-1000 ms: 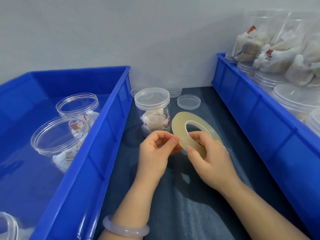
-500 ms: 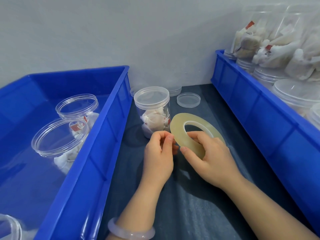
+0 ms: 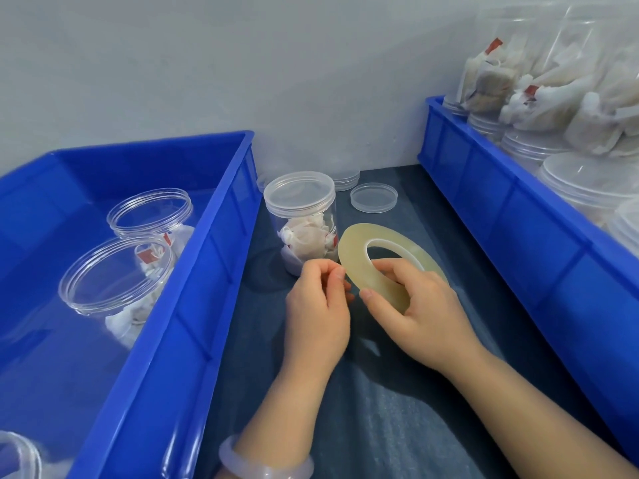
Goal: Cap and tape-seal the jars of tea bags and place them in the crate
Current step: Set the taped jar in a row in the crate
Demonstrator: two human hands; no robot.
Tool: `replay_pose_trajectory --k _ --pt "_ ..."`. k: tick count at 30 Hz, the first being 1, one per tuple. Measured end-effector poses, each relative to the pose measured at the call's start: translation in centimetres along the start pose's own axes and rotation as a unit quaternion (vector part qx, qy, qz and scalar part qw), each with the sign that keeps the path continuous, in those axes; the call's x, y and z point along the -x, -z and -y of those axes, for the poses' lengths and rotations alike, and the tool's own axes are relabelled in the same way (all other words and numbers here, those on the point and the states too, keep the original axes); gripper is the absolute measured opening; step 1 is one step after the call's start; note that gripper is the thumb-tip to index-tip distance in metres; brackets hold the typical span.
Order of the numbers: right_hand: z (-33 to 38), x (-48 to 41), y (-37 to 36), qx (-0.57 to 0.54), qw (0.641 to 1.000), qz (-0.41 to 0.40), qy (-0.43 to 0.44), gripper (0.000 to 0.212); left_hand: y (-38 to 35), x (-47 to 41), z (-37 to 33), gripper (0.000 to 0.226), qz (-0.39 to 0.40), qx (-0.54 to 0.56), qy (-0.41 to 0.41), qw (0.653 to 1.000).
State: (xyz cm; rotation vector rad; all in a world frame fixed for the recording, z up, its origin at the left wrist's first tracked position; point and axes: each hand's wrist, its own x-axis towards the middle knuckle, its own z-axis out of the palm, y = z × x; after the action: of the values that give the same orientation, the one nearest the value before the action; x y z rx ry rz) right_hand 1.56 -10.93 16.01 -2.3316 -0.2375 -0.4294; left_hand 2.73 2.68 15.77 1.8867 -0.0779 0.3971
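A capped clear jar of tea bags (image 3: pixel 301 216) stands on the dark mat between two blue crates. Just in front of it my right hand (image 3: pixel 411 302) grips a large flat roll of clear yellowish tape (image 3: pixel 359 257), fingers through its white core and thumb on its face. My left hand (image 3: pixel 320 305) is at the roll's left rim, thumb and fingertips pinched together there; the tape end itself is too thin to see. The left crate (image 3: pixel 193 305) holds two uncapped jars of tea bags (image 3: pixel 121 281), one behind the other.
A loose clear lid (image 3: pixel 373 198) lies on the mat behind the tape, with a short stack of lids (image 3: pixel 345 178) by the wall. The right crate (image 3: pixel 518 216) is packed with capped jars and tea bags. Another jar's rim (image 3: pixel 17 454) shows at the bottom left.
Both hands with the tape roll shifted slightly toward the capped jar. My left fingers closed into a tighter pinch at the roll's rim.
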Motion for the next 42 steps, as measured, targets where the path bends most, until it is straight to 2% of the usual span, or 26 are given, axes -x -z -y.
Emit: replay_pose_trajectory --k 2,5,7,10,12,16,22,25,28,31,33,37,42 --pt "0.1 0.0 -0.1 -0.001 1.0 -0.001 0.001 0.042 0.0 0.0 -0.1 0.021 0.027 -0.009 0.002 1.0" --pt "0.1 -0.1 -0.2 0.003 1.0 -0.019 -0.006 0.036 0.0 0.1 -0.3 0.018 0.073 0.09 0.029 0.993" --pt "0.0 -0.2 -0.2 0.003 1.0 -0.023 -0.018 0.038 0.1 0.1 -0.3 0.017 0.061 0.154 0.064 0.984" --pt "-0.1 -0.1 0.0 -0.014 0.999 -0.03 -0.026 0.037 0.2 -0.1 -0.5 0.008 0.026 0.191 0.065 0.979" --pt "-0.1 -0.2 0.1 -0.021 0.999 -0.033 -0.027 0.037 0.2 -0.3 -0.4 0.023 0.031 0.183 0.055 0.981" --pt "-0.4 -0.2 -0.1 -0.015 0.999 -0.025 -0.023 0.041 0.5 -0.3 -0.4 0.014 0.013 0.151 0.033 0.988" --pt "-0.4 -1.0 -0.1 0.058 0.997 -0.047 0.012 0.055 0.2 0.0 -0.8 0.018 0.026 0.117 -0.002 0.993" --pt "-0.7 -1.3 0.8 0.097 0.994 0.015 0.037 0.061 0.1 0.0 -0.7 0.015 0.026 0.135 0.006 0.99" --pt "-0.7 -1.6 2.2 0.11 0.983 0.139 0.039 0.054 0.1 0.0 -0.6 0.016 0.02 0.141 0.022 0.99" --pt "0.6 -3.3 4.0 0.026 0.969 0.246 0.012 0.036 0.3 -0.1 -0.6 0.018 -0.007 0.157 0.03 0.987" --pt "1.7 -4.9 4.7 -0.015 0.957 0.289 -0.01 0.031 0.5 -0.4 -0.7 0.019 -0.029 0.17 0.026 0.985" --pt "3.1 -7.4 3.9 0.023 0.958 0.282 -0.043 0.017 0.5 -0.6 -0.8 0.027 -0.057 0.166 -0.017 0.984" --pt "3.0 -9.0 3.7 -0.076 0.963 0.256 -0.044 0.006 0.7 -1.1 0.1 0.032 -0.104 0.188 -0.015 0.976"
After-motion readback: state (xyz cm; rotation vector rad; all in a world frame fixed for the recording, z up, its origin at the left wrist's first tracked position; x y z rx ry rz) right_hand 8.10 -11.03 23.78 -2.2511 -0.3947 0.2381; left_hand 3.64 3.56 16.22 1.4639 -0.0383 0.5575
